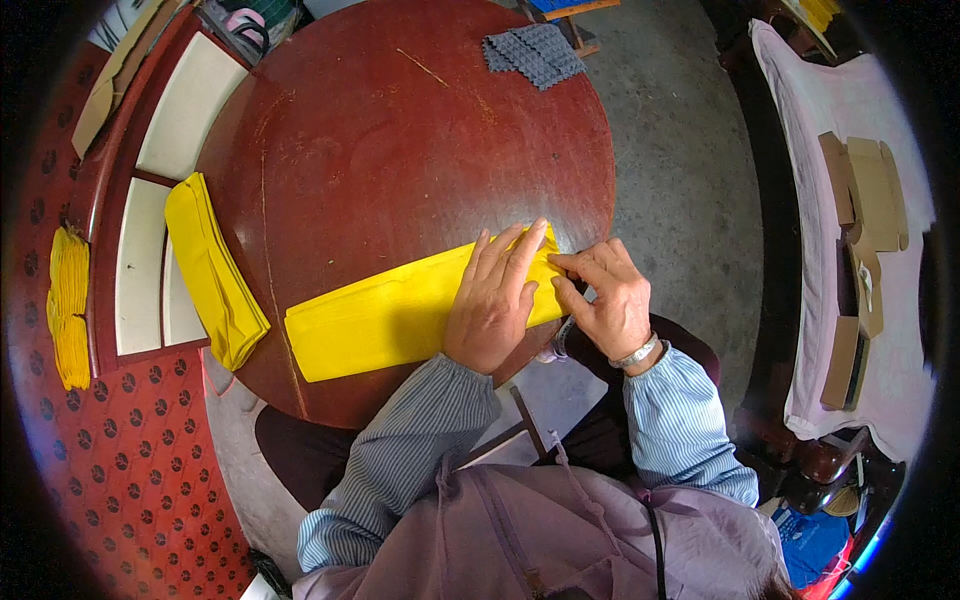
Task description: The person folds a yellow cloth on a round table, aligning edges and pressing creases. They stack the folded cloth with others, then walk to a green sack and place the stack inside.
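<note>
A long folded strip of yellow cloth (375, 325) lies slantwise across the near part of the round red table (400, 140). My left hand (490, 305) rests flat on the strip near its right end, fingers stretched out and pointing away from me. At that right end my right hand (608, 295) pinches the edge of the cloth between thumb and forefinger. Its other fingers are curled, and a bracelet circles the wrist. Striped sleeves cover both forearms. A second folded yellow cloth (215, 275) lies at the table's left edge, apart from my hands.
A grey textured cloth (535, 55) lies at the table's far right. On the left, a cabinet with white drawers (190, 105) stands against the table, and a yellow stack (70, 310) sits beyond it. Opened cardboard boxes (875, 195) rest on a pink-covered surface at right.
</note>
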The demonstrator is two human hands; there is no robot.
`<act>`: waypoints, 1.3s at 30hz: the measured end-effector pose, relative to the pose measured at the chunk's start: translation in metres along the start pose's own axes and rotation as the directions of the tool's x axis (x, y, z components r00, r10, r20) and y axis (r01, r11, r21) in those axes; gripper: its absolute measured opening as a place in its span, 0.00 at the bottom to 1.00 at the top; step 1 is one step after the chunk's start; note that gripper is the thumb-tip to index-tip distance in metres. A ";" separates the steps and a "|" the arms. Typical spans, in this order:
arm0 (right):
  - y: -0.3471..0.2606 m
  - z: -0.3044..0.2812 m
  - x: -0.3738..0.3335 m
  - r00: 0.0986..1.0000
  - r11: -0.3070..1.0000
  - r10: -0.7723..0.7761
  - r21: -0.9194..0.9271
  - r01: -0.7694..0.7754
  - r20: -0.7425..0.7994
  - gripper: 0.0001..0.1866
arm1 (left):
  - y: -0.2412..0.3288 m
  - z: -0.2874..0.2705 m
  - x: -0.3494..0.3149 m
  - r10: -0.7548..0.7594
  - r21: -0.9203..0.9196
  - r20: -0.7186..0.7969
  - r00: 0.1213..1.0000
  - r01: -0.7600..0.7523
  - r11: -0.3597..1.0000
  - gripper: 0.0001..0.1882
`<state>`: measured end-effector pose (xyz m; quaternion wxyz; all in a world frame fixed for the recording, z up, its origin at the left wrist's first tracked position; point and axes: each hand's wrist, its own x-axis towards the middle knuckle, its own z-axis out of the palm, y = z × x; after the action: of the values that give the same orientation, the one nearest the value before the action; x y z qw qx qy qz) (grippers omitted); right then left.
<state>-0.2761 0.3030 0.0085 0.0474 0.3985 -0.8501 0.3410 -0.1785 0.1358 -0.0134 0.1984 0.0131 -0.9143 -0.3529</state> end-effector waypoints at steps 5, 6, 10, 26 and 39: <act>0.000 0.000 0.000 1.000 1.000 -0.021 -0.009 0.021 -0.009 0.14 | -0.003 0.000 -0.001 -0.007 -0.051 -0.012 1.000 0.006 0.999 0.38; 0.000 0.000 0.000 1.000 1.000 -0.020 -0.003 0.020 -0.008 0.14 | -0.003 -0.001 -0.001 -0.007 -0.057 -0.004 1.000 0.007 0.998 0.37; 0.000 -0.001 0.001 1.000 1.000 -0.020 -0.008 0.020 -0.008 0.14 | -0.001 -0.002 0.000 0.008 -0.027 0.000 1.000 -0.008 1.000 0.37; 0.002 -0.005 0.001 0.999 0.999 -0.034 0.024 0.034 -0.021 0.08 | 0.002 -0.004 0.001 0.020 0.003 0.070 0.997 -0.021 1.000 0.36; 0.007 0.010 0.008 0.998 0.999 0.036 0.017 -0.035 -0.048 0.10 | 0.005 -0.003 0.003 0.025 0.073 0.044 0.999 -0.028 0.997 0.37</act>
<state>-0.2850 0.2951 -0.0002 0.0585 0.3753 -0.8529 0.3582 -0.1790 0.1372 -0.0070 0.1827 0.0005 -0.9308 -0.3164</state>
